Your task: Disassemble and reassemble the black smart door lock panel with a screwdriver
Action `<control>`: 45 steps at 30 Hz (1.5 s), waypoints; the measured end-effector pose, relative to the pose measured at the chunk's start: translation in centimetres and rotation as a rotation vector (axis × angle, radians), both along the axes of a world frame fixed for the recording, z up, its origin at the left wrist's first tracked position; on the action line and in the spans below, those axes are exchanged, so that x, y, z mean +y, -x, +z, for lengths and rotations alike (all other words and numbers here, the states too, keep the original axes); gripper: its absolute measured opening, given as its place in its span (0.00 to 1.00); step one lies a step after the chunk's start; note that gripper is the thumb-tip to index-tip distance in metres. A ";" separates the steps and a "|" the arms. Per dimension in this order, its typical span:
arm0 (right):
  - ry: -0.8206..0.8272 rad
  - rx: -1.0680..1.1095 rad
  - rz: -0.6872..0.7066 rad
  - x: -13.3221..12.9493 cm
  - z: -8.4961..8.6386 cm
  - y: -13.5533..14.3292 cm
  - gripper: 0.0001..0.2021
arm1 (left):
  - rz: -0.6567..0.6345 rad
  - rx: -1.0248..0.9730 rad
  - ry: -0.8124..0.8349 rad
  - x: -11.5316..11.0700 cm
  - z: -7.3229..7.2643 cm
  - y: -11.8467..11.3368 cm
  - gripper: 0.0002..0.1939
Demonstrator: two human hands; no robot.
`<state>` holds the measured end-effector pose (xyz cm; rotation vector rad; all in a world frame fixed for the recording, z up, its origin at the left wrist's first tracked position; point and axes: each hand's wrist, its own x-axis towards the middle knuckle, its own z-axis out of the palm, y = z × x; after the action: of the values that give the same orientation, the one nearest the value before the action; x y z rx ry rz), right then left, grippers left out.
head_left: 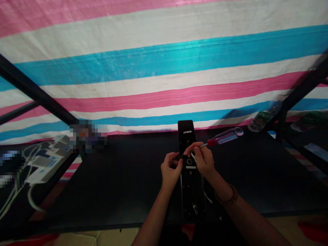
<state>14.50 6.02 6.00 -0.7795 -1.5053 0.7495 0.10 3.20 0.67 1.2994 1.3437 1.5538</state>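
A long black panel (193, 194), with small holes, pale labels and a round fitting on its face, lies lengthwise in front of me. My left hand (171, 172) is at its left edge, thumb on the face and fingers curled at the side. Over the upper half of the panel, my right hand (203, 160) is closed around the metal shaft of a screwdriver (225, 135). Its clear, reddish handle sticks out to the upper right; its tip is hidden by the fingers. A white cable (193, 157) passes beside the right fingers and shows again along the panel's right side.
The panel rests on a black tabletop (123, 184). A plastic bottle (265, 116) leans at the back right. White power strips (47, 167) with tangled cords are on the left. Dark metal posts (38, 90) flank the table, before a striped sheet (164, 61).
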 end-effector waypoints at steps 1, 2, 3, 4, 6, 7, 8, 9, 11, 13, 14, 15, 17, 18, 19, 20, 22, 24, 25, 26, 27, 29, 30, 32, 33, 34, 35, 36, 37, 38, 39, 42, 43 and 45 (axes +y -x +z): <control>0.006 -0.009 0.000 0.0 0.1 0.0 0.14 | 0.000 0.002 -0.001 0.0 0.1 0.0 0.12; 0.011 -0.016 0.000 0.0 0.2 0.1 0.15 | 0.001 0.005 -0.003 0.0 0.1 0.0 0.12; 0.014 -0.023 0.001 0.0 0.2 0.1 0.15 | 0.002 0.007 -0.005 0.0 0.1 0.0 0.12; 0.014 -0.026 0.002 0.0 0.3 0.1 0.16 | 0.004 0.009 -0.007 0.0 0.2 0.0 0.11; 0.016 -0.028 0.001 0.1 0.3 0.2 0.16 | 0.006 0.014 -0.011 0.0 0.2 0.0 0.11; 0.016 -0.031 0.002 0.1 0.2 0.1 0.16 | 0.008 0.016 -0.012 0.0 0.1 0.0 0.11; 0.014 -0.040 0.006 0.1 0.2 0.1 0.16 | 0.011 0.018 -0.013 -0.1 0.1 0.0 0.11; 0.011 -0.056 0.013 0.1 0.1 0.1 0.16 | 0.014 0.019 -0.013 -0.1 0.0 -0.1 0.11; -0.010 -0.095 0.029 0.1 0.0 -0.1 0.16 | 0.023 0.019 -0.012 -0.1 -0.1 -0.1 0.12; -0.038 -0.123 0.043 0.0 -0.1 -0.2 0.16 | 0.029 0.020 -0.012 -0.2 -0.2 -0.2 0.13; -0.048 -0.130 0.048 -0.1 -0.2 -0.3 0.15 | 0.031 0.022 -0.013 -0.2 -0.3 -0.2 0.13; -0.056 -0.133 0.048 -0.2 -0.2 -0.3 0.15 | 0.031 0.025 -0.015 -0.2 -0.3 -0.2 0.13; -0.056 -0.138 0.042 -0.3 -0.2 -0.3 0.15 | 0.029 0.034 -0.020 -0.2 -0.3 -0.2 0.13; -0.053 -0.137 0.037 -0.4 -0.3 -0.3 0.15 | 0.028 0.038 -0.023 -0.2 -0.3 -0.2 0.12; -0.047 -0.130 0.035 -0.4 -0.3 -0.3 0.16 | 0.027 0.043 -0.026 -0.2 -0.2 -0.2 0.12; -0.040 -0.116 0.034 -0.3 -0.4 -0.3 0.16 | 0.027 0.049 -0.029 -0.1 -0.2 -0.2 0.12; -0.030 -0.076 0.038 -0.2 -0.6 -0.3 0.16 | 0.028 0.059 -0.034 -0.1 -0.3 -0.2 0.11; -0.029 -0.051 0.046 -0.1 -0.6 -0.3 0.15 | 0.027 0.069 -0.038 -0.1 -0.3 -0.1 0.11; -0.033 -0.051 0.052 0.0 -0.7 -0.3 0.15 | 0.026 0.073 -0.040 -0.1 -0.4 -0.1 0.11; -0.040 -0.057 0.058 0.0 -0.7 -0.3 0.14 | 0.025 0.078 -0.042 0.0 -0.4 -0.1 0.11; -0.049 -0.072 0.063 0.0 -0.6 -0.3 0.14 | 0.025 0.082 -0.044 0.0 -0.4 -0.1 0.11; -0.072 -0.110 0.059 -0.1 -0.6 -0.3 0.13 | 0.026 0.094 -0.051 0.1 -0.4 0.0 0.11; -0.085 -0.130 0.053 -0.1 -0.5 -0.3 0.13 | 0.028 0.100 -0.055 0.1 -0.4 0.0 0.11; -0.106 -0.162 0.040 0.0 -0.4 -0.4 0.12 | 0.031 0.114 -0.063 0.0 -0.4 0.0 0.11; -0.113 -0.177 0.041 0.0 -0.4 -0.4 0.12 | 0.032 0.122 -0.066 0.0 -0.4 -0.1 0.11; -0.122 -0.192 0.048 0.1 -0.3 -0.4 0.12 | 0.032 0.130 -0.070 -0.1 -0.5 -0.1 0.11; -0.129 -0.209 0.064 0.2 -0.3 -0.4 0.12 | 0.031 0.138 -0.073 -0.2 -0.6 -0.1 0.12; -0.130 -0.225 0.086 0.3 -0.4 -0.4 0.12 | 0.029 0.145 -0.076 -0.2 -0.6 -0.2 0.12; -0.125 -0.233 0.105 0.5 -0.5 -0.4 0.12 | 0.027 0.153 -0.081 -0.3 -0.7 -0.2 0.12; -0.111 -0.230 0.116 0.5 -0.6 -0.3 0.11 | 0.026 0.159 -0.085 -0.4 -0.8 -0.2 0.12; -0.086 -0.214 0.121 0.6 -0.8 -0.2 0.10 | 0.025 0.165 -0.090 -0.4 -0.9 -0.2 0.12; 0.012 -0.139 0.110 0.6 -1.3 0.1 0.08 | 0.024 0.183 -0.107 -0.5 -0.8 -0.3 0.12; 0.036 -0.122 0.108 0.5 -1.4 0.2 0.08 | 0.021 0.191 -0.114 -0.5 -0.7 -0.3 0.12; 0.051 -0.098 0.107 0.4 -1.4 0.5 0.08 | 0.015 0.204 -0.127 -0.6 -0.4 -0.4 0.13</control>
<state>14.02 6.41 4.60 -0.7880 -1.6314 0.8421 0.47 2.58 0.30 1.5643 1.3999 1.5723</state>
